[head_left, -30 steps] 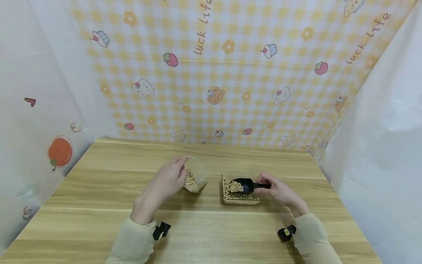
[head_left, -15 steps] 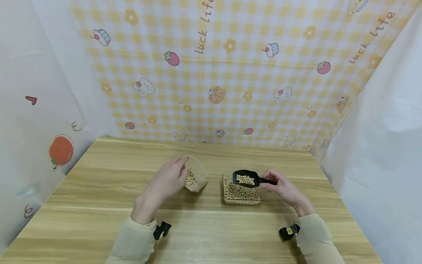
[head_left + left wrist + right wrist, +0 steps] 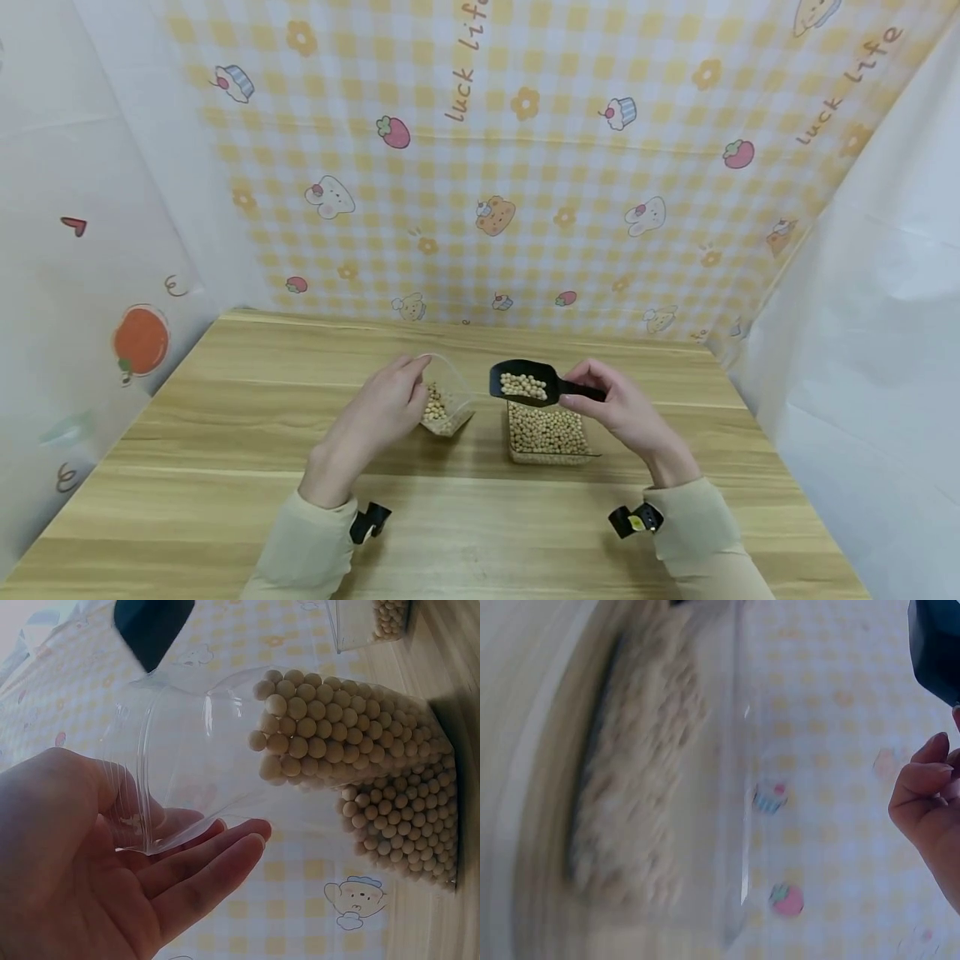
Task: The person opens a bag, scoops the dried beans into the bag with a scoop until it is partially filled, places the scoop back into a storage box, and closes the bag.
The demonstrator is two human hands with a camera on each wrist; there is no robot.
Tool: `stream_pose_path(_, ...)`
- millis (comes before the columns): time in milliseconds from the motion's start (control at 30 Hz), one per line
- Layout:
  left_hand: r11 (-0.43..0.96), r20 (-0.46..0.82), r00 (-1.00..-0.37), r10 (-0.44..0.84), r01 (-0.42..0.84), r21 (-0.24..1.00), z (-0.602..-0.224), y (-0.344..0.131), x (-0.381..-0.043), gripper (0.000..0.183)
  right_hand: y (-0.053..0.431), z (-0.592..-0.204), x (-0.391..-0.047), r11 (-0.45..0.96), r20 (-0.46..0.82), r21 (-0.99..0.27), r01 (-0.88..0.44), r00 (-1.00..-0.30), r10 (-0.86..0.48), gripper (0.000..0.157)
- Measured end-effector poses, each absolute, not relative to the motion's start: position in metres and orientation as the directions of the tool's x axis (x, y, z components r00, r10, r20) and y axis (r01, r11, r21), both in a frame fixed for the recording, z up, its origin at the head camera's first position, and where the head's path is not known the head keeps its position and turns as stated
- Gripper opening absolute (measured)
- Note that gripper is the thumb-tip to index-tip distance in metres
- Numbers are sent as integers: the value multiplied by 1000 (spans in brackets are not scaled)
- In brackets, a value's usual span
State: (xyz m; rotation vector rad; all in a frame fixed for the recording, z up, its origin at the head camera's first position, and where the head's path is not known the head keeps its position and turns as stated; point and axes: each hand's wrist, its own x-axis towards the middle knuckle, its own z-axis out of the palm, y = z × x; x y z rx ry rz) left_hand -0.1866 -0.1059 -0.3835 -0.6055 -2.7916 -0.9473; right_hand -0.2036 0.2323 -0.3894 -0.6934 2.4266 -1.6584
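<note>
My left hand pinches the rim of a clear zip bag between thumb and fingers, its mouth held open. Round beige beans, perhaps soybeans, fill the bag's lower part, which stands on the table. In my right hand is the handle of a black scoop, raised and carrying a small heap of the same beans. The scoop hangs above the back left of a clear box of beans, apart from the bag's mouth. In the right wrist view the box is blurred.
A wooden table lies under everything. Behind it hangs a yellow checked cloth with cartoon prints. White sheets close off both sides. Each wrist bears a small black camera.
My right hand has lifted the scoop with beans out of the box, then carried it left and up toward the bag. My left hand has kept its hold on the bag.
</note>
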Motion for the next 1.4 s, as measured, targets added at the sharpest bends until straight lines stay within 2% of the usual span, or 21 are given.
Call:
stream_pose_path(467, 729, 237, -913, 332, 408, 551, -383, -109, -186, 46, 164, -370, -207, 358, 116, -869, -340, -846, -521, 20)
stream_pose_path(633, 737, 241, -915, 324, 404, 543, -382, -109, -185, 46, 155, -361, -210, 415, 161, -803, -428, -826, -540, 17)
stream_pose_path(900, 735, 247, -910, 333, 415, 536, -385, -108, -188, 44, 144, -345, -208, 535, 240, -601, -594, -772, -588, 12)
stream_pose_path(1133, 734, 237, -908, 344, 418, 536, -384, -107, -187, 45, 132, -331, -204, 615, 246, -414, -671, -733, -634, 13)
stream_pose_path(1400, 746, 221, -919, 328, 395, 537, -383, -106, -188, 45, 111, -309, -195, 610, 261, -146, -779, -625, -736, 13)
